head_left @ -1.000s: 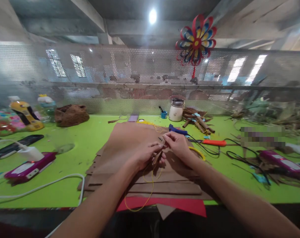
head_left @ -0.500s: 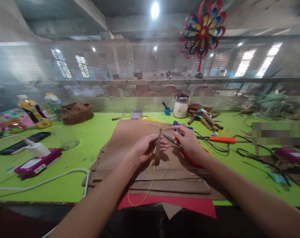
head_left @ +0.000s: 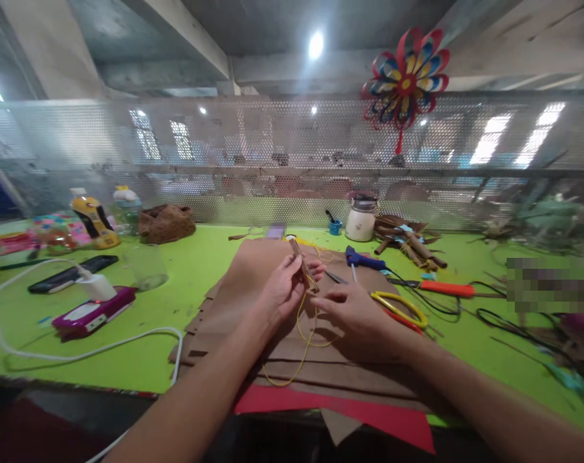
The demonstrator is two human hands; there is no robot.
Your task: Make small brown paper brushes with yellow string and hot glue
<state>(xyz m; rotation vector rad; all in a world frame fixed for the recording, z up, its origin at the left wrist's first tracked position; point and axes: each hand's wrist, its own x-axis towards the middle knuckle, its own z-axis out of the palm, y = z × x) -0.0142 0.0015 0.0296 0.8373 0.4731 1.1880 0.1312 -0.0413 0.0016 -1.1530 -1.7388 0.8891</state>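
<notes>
Left hand (head_left: pixel 287 283): our thumb and fingers are clamped on the strip, palm partly turned up.
Right hand (head_left: pixel 354 315): we have it just beside the strip's lower end, fingers bent; we cannot tell whether they pinch the thread.
Brown strip (head_left: pixel 306 271): tilted in our left hand, above the sheets, its upper end leaning toward the worktop's far edge.
Yellow thread (head_left: pixel 303 365): hangs between our hands and loops down toward the near edge.
Brown sheets (head_left: pixel 246 289): stacked at the middle of the near edge of the green worktop (head_left: pixel 145 366), a red sheet (head_left: pixel 292 401) jutting out below.
Scissors (head_left: pixel 421 315): beside our right hand, yellow-and-orange handles toward the right edge.
Blue glue gun (head_left: pixel 366 260): by the stack's far right corner.
White jar (head_left: pixel 361 222): near the far edge, beside a small blue pot (head_left: pixel 336 227).
</notes>
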